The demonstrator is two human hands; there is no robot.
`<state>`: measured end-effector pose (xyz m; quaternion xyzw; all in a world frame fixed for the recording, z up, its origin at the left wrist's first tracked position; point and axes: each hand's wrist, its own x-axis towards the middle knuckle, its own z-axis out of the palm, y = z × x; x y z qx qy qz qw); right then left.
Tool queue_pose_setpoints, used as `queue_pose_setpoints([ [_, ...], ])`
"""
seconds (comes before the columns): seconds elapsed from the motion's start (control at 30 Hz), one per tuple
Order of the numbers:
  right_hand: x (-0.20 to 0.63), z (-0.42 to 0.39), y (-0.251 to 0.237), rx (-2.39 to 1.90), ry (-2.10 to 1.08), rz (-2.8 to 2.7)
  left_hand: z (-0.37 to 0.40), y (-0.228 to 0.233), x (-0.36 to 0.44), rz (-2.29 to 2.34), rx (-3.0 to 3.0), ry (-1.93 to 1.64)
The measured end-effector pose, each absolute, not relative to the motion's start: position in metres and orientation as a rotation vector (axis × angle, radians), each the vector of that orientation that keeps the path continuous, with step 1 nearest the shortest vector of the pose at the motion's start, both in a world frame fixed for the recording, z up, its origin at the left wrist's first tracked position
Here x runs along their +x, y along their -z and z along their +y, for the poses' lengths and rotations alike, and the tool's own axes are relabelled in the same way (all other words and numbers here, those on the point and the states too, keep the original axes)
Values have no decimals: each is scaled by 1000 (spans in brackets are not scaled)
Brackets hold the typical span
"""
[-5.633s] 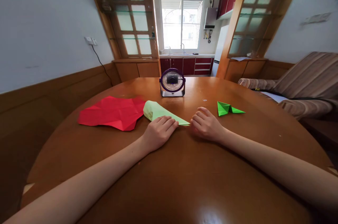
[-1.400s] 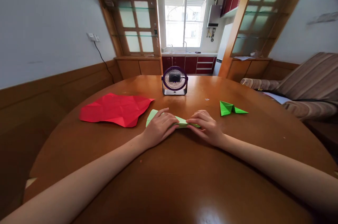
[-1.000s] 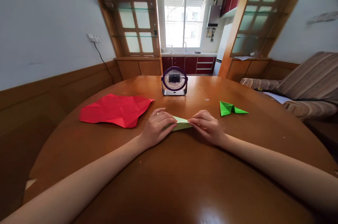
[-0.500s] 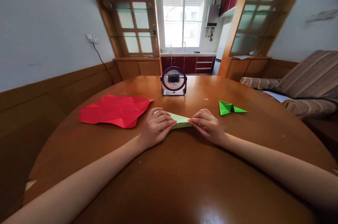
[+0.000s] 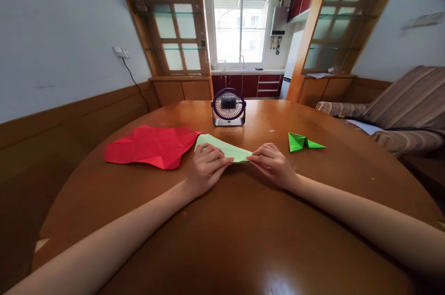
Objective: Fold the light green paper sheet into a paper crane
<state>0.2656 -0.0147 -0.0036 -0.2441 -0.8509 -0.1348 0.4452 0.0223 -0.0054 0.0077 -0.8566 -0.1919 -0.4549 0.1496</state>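
Forearms are stretched across a round, glossy brown wooden table (image 5: 222, 239), whose polished top reflects light near the front edge. At mid-table the left hand (image 5: 206, 170) is laid with curled fingers on the near edge of a pale green paper (image 5: 225, 149), pressing it flat so that the fold is kept from springing open. The right hand (image 5: 273, 165) is set at the paper's pointed right tip, the fingertips closed on that tip, apparently pinching it in place. The paper is thin and matte, folded into a long tapering wedge, and lies on the table between the two hands.

Just to the left, a red paper sheet (image 5: 151, 146) is spread out; it is heavily creased, with an irregular outline, and its right corner touches or nearly touches the pale green piece. To the right, well apart, a bright green folded paper shape (image 5: 303, 142) with sharp points is seen. Farther back, a small round desk fan (image 5: 228, 107) with a dark purple grille stands upright on a silvery base.
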Motion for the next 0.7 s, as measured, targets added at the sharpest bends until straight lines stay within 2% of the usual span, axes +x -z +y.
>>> queue_pose_setpoints([
  [0.23,264,-15,5,-577,514,-2156,-10,-7,27,-506,-2425,1167],
  [0.53,271,-8,5,-572,653,-2191,-12,-13,22,-492,-2404,1198],
  [0.7,273,-7,5,-552,740,-2262,-13,-12,24,-441,-2356,1031],
])
